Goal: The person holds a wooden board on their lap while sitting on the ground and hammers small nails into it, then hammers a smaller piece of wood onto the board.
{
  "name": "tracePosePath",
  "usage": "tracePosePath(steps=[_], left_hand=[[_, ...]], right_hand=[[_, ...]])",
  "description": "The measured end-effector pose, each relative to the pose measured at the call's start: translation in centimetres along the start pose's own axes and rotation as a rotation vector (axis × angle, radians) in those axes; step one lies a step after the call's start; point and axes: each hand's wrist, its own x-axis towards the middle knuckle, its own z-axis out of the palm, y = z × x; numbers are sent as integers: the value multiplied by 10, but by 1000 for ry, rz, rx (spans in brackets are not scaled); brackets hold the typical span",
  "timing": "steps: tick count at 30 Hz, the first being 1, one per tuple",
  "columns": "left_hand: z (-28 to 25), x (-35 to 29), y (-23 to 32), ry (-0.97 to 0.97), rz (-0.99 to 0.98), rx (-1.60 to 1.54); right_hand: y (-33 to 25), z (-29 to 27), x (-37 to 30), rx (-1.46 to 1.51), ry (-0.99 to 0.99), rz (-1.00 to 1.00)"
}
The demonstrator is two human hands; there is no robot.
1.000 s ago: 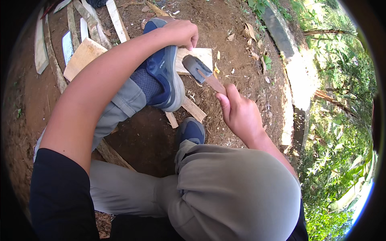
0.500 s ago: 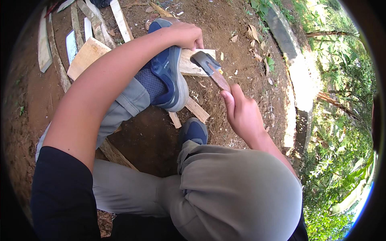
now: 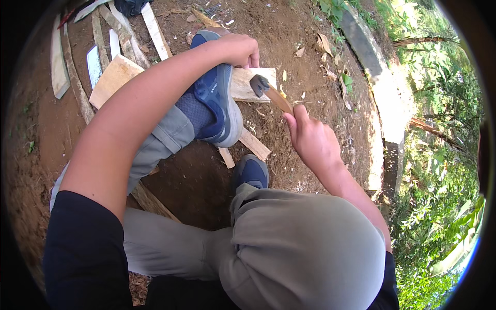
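A pale wooden board (image 3: 243, 85) lies on the ground, pinned under my raised left foot in a blue shoe (image 3: 211, 98). My left hand (image 3: 241, 50) reaches over the shoe, its fingers bent down at the far edge of the board and partly hidden. My right hand (image 3: 316, 137) is closed round the wooden handle of a hammer (image 3: 279, 98). The dark metal head is over the right end of the board; whether it touches the wood I cannot tell.
Several wooden strips (image 3: 58, 62) lie at the far left, near a dark bundle (image 3: 130, 6). Short wood offcuts (image 3: 254, 143) lie by my right shoe (image 3: 251, 172). Chips and dry leaves (image 3: 325, 44) litter the soil. A concrete edge (image 3: 364, 44) borders greenery on the right.
The hammer has turned in my right hand, and its head has moved slightly down. My left hand and foot keep their place on the board; the view has shifted a little.
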Motion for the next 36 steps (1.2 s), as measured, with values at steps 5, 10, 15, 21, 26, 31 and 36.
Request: tracePosePath(steps=[5,10,15,21,26,31,36], left_hand=[[4,1,-6,-31,-27,-10],[1,-3,-4,-56,-37,-37],[5,-1,-4,-47,-22,-45],[7,-2,-3,-20,11,46],[7,-2,-3,-2,19,46],[6,-2,-3,3,18,42],[3,-2,-4,-21,-26,33]], right_hand=[[-10,-20,-12,265,38,-12],[10,-29,-20,885,-217,221],[23,-18,-23,1414,-263,354],[46,33,-31,762,-201,290],[42,24,-36,591,-135,238],[30,-11,-51,474,-68,242],[34,-22,-62,243,72,-75]])
